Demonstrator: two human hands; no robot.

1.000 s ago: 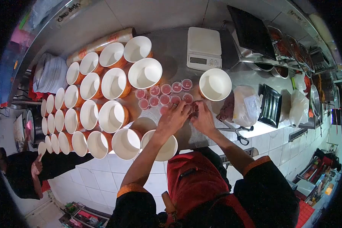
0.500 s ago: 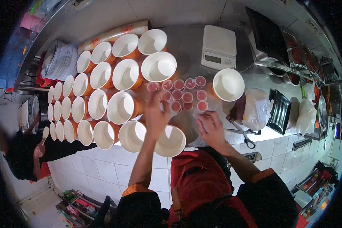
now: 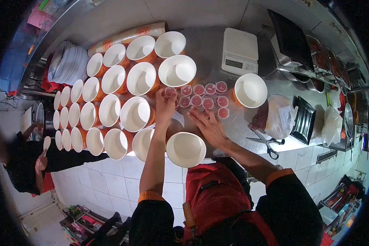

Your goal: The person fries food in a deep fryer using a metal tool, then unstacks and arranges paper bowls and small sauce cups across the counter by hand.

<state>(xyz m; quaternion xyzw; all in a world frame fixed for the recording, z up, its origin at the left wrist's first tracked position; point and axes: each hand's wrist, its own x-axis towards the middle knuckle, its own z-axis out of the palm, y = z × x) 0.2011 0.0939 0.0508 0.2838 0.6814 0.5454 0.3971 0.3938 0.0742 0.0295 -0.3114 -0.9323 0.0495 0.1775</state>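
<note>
Small lidded sauce cups (image 3: 208, 103) with red contents stand grouped on the steel counter. My left hand (image 3: 165, 107) is at the left end of the group, its fingers closed around one sauce cup (image 3: 170, 92). Over the near side of the group lies my right hand (image 3: 209, 126), fingers stretched out and apart, fingertips at the cups; what is under them is hidden. Close in front of my hands, at the counter's near edge, stands a large white-lined paper bowl (image 3: 186, 150).
Rows of orange paper bowls (image 3: 141, 78) fill the left side. To the right are a single bowl (image 3: 251, 91), a digital scale (image 3: 240, 51), scissors (image 3: 268, 142), a plastic bag (image 3: 279, 117) and a black tray (image 3: 303, 121). A person (image 3: 20, 164) stands at far left.
My left hand has moved up to the leftmost sauce cup and closed on it. My right hand has shifted left over the near cups. The view has shifted slightly.
</note>
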